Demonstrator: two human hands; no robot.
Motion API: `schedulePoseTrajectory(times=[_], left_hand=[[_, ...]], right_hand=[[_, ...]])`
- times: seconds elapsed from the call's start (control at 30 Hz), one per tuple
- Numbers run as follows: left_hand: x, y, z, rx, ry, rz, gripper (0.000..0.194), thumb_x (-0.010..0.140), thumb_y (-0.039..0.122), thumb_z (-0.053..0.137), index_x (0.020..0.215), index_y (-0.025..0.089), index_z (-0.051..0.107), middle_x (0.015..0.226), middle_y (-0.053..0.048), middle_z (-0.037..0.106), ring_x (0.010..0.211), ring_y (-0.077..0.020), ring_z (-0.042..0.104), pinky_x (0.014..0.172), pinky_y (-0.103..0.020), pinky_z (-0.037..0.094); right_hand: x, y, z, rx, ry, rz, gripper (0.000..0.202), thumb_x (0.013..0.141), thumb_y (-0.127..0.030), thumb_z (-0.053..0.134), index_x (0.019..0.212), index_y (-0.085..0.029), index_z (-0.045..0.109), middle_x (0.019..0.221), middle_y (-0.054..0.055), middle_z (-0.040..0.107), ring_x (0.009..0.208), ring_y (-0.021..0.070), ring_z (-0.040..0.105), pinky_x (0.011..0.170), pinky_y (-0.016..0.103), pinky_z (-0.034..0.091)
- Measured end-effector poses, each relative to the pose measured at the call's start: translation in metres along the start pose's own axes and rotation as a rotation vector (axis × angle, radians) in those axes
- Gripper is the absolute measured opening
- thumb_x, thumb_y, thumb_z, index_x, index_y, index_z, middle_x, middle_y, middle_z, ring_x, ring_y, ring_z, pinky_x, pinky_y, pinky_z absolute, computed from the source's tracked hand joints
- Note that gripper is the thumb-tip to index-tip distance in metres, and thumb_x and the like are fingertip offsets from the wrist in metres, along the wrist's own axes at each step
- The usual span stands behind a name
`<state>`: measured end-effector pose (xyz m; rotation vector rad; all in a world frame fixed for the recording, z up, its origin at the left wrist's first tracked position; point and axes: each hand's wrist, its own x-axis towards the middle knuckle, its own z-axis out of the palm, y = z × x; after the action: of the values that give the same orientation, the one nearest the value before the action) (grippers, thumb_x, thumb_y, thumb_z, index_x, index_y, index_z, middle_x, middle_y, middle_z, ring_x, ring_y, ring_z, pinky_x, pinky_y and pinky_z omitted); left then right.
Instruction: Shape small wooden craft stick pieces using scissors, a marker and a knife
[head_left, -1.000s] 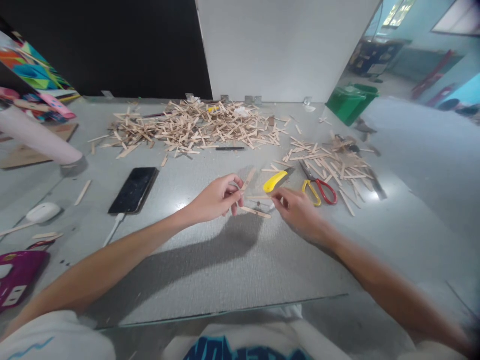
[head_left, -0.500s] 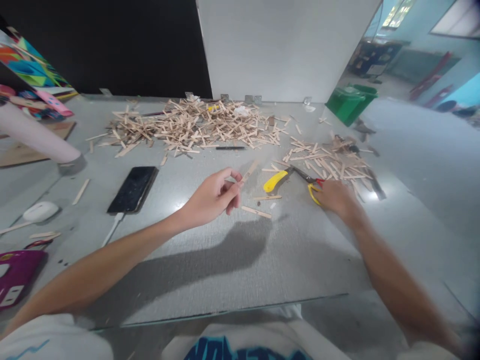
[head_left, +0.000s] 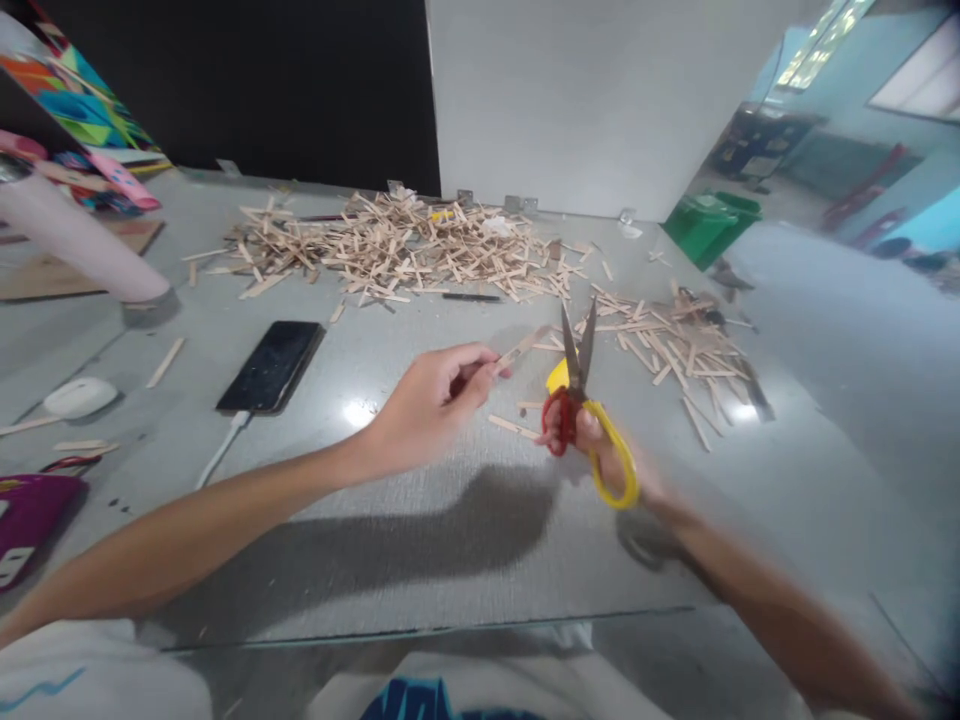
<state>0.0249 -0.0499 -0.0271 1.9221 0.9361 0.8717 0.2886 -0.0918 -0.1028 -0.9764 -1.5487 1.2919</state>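
Note:
My left hand (head_left: pixel 439 405) pinches a thin flat wooden stick (head_left: pixel 523 346) between thumb and fingers, its far end pointing up and right. My right hand (head_left: pixel 600 445) is closed on a pair of scissors (head_left: pixel 576 365) with one red and one yellow handle loop. The scissors are raised over the table, blades slightly parted and pointing away from me. Partly behind them lies a yellow-handled tool (head_left: pixel 556 376), mostly hidden. A short wooden stick (head_left: pixel 513 427) rests on the table between my hands.
A long heap of wooden sticks (head_left: pixel 405 250) lies along the back panel, with a smaller pile (head_left: pixel 675 335) to the right. On the left are a phone (head_left: pixel 271 367) with a cable, a white mouse-like case (head_left: pixel 80 398) and a pale bottle (head_left: pixel 82 235). A green bin (head_left: pixel 709 228) stands beyond.
My right hand has lifted the scissors off the table and brought them left, upright towards my left hand. My left hand keeps the stick, shifted slightly right. The view has tilted a little.

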Motion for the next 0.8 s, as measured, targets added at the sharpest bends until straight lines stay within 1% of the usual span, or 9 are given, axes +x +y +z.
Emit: schedulePoseTrajectory(times=[0.03, 0.07, 0.17, 0.27, 0.37, 0.5, 0.6, 0.73, 0.8], left_hand=[[-0.001, 0.000, 0.000, 0.018, 0.016, 0.011, 0.031, 0.111, 0.040, 0.053, 0.101, 0.018, 0.072, 0.061, 0.005, 0.044, 0.052, -0.0103, 0.037, 0.049, -0.024, 0.028], [-0.001, 0.001, 0.001, 0.033, 0.029, 0.021, 0.032, 0.111, 0.040, 0.052, 0.101, 0.018, 0.073, 0.062, 0.006, 0.043, 0.053, -0.0105, 0.036, 0.050, -0.025, 0.027], [-0.003, 0.002, 0.003, 0.056, 0.034, 0.039, 0.034, 0.112, 0.039, 0.051, 0.101, 0.018, 0.074, 0.064, 0.005, 0.045, 0.055, -0.0108, 0.037, 0.052, -0.026, 0.027], [-0.004, 0.003, 0.006, 0.054, -0.015, 0.025, 0.034, 0.112, 0.039, 0.050, 0.102, 0.018, 0.075, 0.068, 0.003, 0.053, 0.058, -0.0113, 0.042, 0.055, -0.025, 0.030], [-0.006, 0.004, 0.010, 0.049, -0.064, 0.005, 0.033, 0.111, 0.037, 0.050, 0.102, 0.018, 0.076, 0.068, 0.003, 0.055, 0.058, -0.0115, 0.044, 0.055, -0.025, 0.032], [-0.009, 0.007, 0.014, 0.040, -0.087, 0.003, 0.031, 0.109, 0.035, 0.052, 0.098, 0.018, 0.075, 0.068, 0.004, 0.058, 0.057, -0.0108, 0.044, 0.056, -0.024, 0.034], [-0.011, 0.007, 0.015, 0.036, -0.099, 0.017, 0.031, 0.109, 0.034, 0.051, 0.096, 0.018, 0.073, 0.068, 0.004, 0.059, 0.057, -0.0102, 0.044, 0.056, -0.024, 0.034], [-0.012, 0.007, 0.014, 0.065, -0.124, 0.041, 0.032, 0.110, 0.032, 0.050, 0.098, 0.016, 0.076, 0.070, 0.004, 0.062, 0.058, -0.0092, 0.045, 0.056, -0.023, 0.033], [-0.013, 0.007, 0.014, 0.082, -0.141, 0.050, 0.033, 0.110, 0.032, 0.050, 0.103, 0.015, 0.078, 0.072, 0.003, 0.065, 0.058, -0.0090, 0.047, 0.056, -0.023, 0.034]], right_hand=[[-0.005, -0.003, 0.009, 0.024, 0.000, 0.005, 0.063, 0.100, -0.085, 0.056, 0.090, -0.024, 0.062, 0.078, 0.001, 0.058, 0.066, 0.0173, 0.058, 0.081, 0.041, 0.065], [-0.009, -0.006, 0.016, 0.029, -0.001, 0.015, 0.061, 0.101, -0.083, 0.056, 0.089, -0.023, 0.062, 0.080, 0.001, 0.058, 0.067, 0.0174, 0.057, 0.080, 0.041, 0.064], [-0.017, -0.017, 0.027, -0.006, -0.051, 0.042, 0.059, 0.101, -0.081, 0.060, 0.093, -0.023, 0.064, 0.084, 0.003, 0.059, 0.070, 0.0189, 0.058, 0.071, 0.036, 0.060], [-0.021, -0.021, 0.029, -0.058, -0.101, 0.072, 0.057, 0.101, -0.080, 0.061, 0.098, -0.023, 0.065, 0.079, 0.002, 0.057, 0.070, 0.0194, 0.054, 0.060, 0.032, 0.051], [-0.025, -0.017, 0.031, -0.075, -0.100, 0.097, 0.057, 0.100, -0.080, 0.062, 0.097, -0.023, 0.063, 0.076, 0.000, 0.053, 0.067, 0.0179, 0.050, 0.056, 0.030, 0.044], [-0.030, -0.012, 0.035, -0.101, -0.079, 0.099, 0.057, 0.101, -0.078, 0.060, 0.093, -0.022, 0.062, 0.077, 0.000, 0.052, 0.066, 0.0168, 0.049, 0.059, 0.030, 0.042], [-0.033, -0.013, 0.037, -0.090, -0.070, 0.103, 0.056, 0.102, -0.076, 0.061, 0.093, -0.021, 0.062, 0.077, 0.000, 0.052, 0.066, 0.0163, 0.048, 0.058, 0.030, 0.039], [-0.035, -0.018, 0.039, -0.080, -0.059, 0.122, 0.054, 0.102, -0.074, 0.063, 0.092, -0.020, 0.062, 0.079, 0.000, 0.051, 0.067, 0.0157, 0.046, 0.059, 0.029, 0.039], [-0.035, -0.020, 0.039, -0.091, -0.054, 0.137, 0.054, 0.102, -0.072, 0.064, 0.090, -0.020, 0.062, 0.080, 0.000, 0.051, 0.067, 0.0156, 0.047, 0.059, 0.029, 0.039]])
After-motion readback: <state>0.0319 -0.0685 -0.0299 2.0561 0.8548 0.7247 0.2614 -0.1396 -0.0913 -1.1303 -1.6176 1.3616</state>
